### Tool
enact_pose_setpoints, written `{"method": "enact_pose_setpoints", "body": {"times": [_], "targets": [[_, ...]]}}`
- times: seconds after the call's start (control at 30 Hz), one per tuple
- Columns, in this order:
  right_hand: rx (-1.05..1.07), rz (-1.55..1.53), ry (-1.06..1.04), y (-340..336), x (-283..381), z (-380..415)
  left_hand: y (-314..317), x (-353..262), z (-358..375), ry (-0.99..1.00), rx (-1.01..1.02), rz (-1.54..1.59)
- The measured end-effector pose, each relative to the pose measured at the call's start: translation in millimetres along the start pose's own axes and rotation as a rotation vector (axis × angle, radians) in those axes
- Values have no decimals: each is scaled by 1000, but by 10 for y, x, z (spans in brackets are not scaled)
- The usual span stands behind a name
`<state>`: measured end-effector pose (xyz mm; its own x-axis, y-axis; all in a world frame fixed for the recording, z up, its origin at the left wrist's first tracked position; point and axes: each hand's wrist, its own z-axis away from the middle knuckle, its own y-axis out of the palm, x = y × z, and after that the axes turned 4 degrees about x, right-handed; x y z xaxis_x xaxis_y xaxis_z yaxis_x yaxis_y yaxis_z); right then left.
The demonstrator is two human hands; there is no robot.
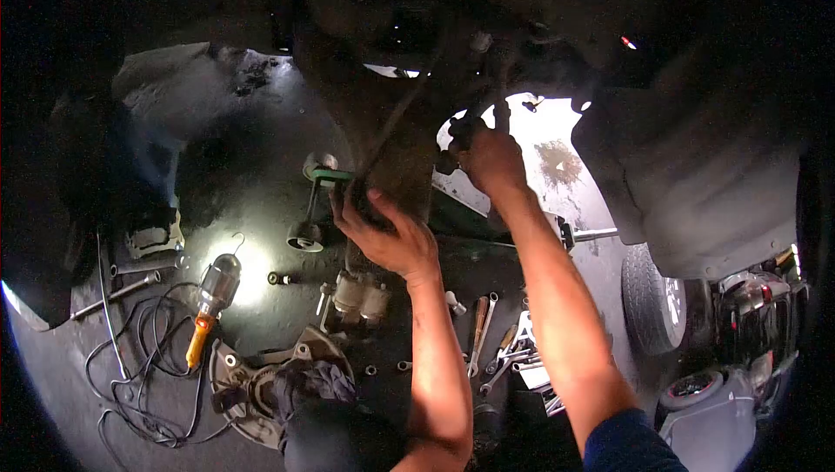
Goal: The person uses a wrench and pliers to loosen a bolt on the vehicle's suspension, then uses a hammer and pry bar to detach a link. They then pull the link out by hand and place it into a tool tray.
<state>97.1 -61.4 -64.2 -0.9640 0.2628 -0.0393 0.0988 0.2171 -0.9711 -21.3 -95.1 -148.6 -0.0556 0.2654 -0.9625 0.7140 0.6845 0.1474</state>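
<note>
My left hand (387, 233) is raised under a dark car body, its fingers curled around a dark part that I cannot make out. Close to its fingertips is a green bracket-like piece (330, 175) with a round metal end. My right hand (496, 163) reaches higher, into the wheel arch, closed around something dark against the bright opening. What it grips is hidden by shadow and the fist. Between the hands runs a dark metal suspension part (404, 154).
A lit work lamp (219, 285) with an orange handle and coiled cable (148, 368) lies at left. A brake backing plate (230, 385), a caliper (361, 298) and several wrenches (483, 333) lie on the floor. At right are a tyre (648, 298) and a fender liner (713, 202).
</note>
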Motion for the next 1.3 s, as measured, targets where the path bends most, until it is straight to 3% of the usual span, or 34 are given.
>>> {"method": "enact_pose_setpoints", "body": {"times": [0.03, 0.07, 0.13, 0.2, 0.23, 0.3, 0.4, 0.5, 0.83, 0.93, 1.07, 1.13, 1.3], "targets": [[22, 16, 58, 72, -31, -31, 12, 3, 6, 2, -1, 25], [-78, 4, -8, 179, -94, -33, 17, 13, 17, 3, -4, 49], [-86, 3, -54, 107, -80, -34, 20, 28, 24, -17, 0, 71], [112, 14, -11, 27, -84, -47, 15, 28, 32, -36, 0, 86], [9, -8, -159, 59, -141, -38, 24, 18, 21, -52, -11, 96], [-69, -7, -58, 118, -79, 2, 39, 51, 52, -34, -31, 31], [30, -90, 18, 18, -36, 32, 25, 48, 38, -105, -27, 46], [-4, -22, -116, 47, -140, 45, 45, 129, 38, -158, -29, 100], [69, -93, -124, -56, -94, 49, 2, 60, -37, -289, 67, 188], [85, -86, -228, -79, -108, 37, -4, 54, -82, -324, 87, 225], [139, -35, -65, -19, -167, -4, -51, 74, -240, -233, 167, 199], [190, -2, -17, -70, -112, 2, -88, 15, -412, -301, 188, 281], [91, 15, -74, 9, -136, 27, -157, 91, -639, -289, 168, 338]]}}
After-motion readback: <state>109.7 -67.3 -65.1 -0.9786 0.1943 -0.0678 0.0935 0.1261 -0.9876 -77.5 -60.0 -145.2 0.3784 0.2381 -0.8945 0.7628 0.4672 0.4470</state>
